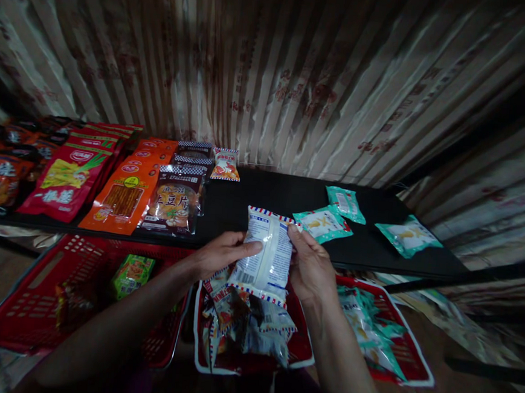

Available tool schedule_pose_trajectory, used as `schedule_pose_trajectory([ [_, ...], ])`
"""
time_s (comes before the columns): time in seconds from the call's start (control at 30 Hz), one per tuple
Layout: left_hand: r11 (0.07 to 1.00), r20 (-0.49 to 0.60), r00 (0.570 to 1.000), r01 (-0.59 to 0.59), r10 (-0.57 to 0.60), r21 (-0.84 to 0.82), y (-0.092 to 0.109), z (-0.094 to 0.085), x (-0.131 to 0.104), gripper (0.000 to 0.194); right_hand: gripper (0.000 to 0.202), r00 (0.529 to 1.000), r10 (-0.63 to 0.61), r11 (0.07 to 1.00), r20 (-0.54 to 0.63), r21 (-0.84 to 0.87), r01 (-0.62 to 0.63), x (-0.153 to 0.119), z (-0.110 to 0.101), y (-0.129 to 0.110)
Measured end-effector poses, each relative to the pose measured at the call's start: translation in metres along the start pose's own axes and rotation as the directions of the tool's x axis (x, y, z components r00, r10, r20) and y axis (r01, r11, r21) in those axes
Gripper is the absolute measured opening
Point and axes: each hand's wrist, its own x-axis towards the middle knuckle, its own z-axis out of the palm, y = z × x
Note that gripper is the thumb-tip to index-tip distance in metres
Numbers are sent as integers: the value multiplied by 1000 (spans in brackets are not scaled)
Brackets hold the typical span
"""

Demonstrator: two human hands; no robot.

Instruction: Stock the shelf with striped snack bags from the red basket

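Between my two hands is a white snack bag (267, 254) with red and blue striped ends, its printed back turned up toward me. My left hand (226, 254) grips its left side, thumb lying on top. On the right edge, my right hand (309, 264) holds it with the thumb near the upper corner. Right below is a red basket (303, 345) with a white rim, holding several similar striped snack bags (265, 336). One small striped snack bag (225, 164) stands at the back of the black shelf (267, 191).
Rows of orange snack packs (126, 192), red packs (71, 175) and dark potato-chip packs (175, 199) fill the shelf's left. Teal snack bags (324, 224) lie scattered on its right. Red baskets stand at left (22, 299) and right (418, 354). A pleated curtain (281, 77) hangs behind.
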Motion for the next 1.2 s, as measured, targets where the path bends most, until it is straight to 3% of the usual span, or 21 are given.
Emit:
schedule_pose_trajectory([
  [0.17,999,-82,997,-13,9,-48,0,0,1,48,37,995,-19,1000,94,4,19,-4,2,-1],
  [0.33,988,-202,976,-100,76,-113,1,-8,6,42,55,985,63,995,161,-89,-49,-8,2,2],
  [0.57,960,-355,922,-226,156,-166,5,-16,12,40,45,981,73,977,177,-208,-35,-7,-5,11],
  [0.8,943,-396,899,-276,185,-185,6,-16,12,38,44,967,97,982,234,-180,-55,-9,1,16],
  [1.2,930,-382,911,-263,153,-257,12,-13,10,30,43,965,61,983,256,-182,-14,-10,1,20],
])
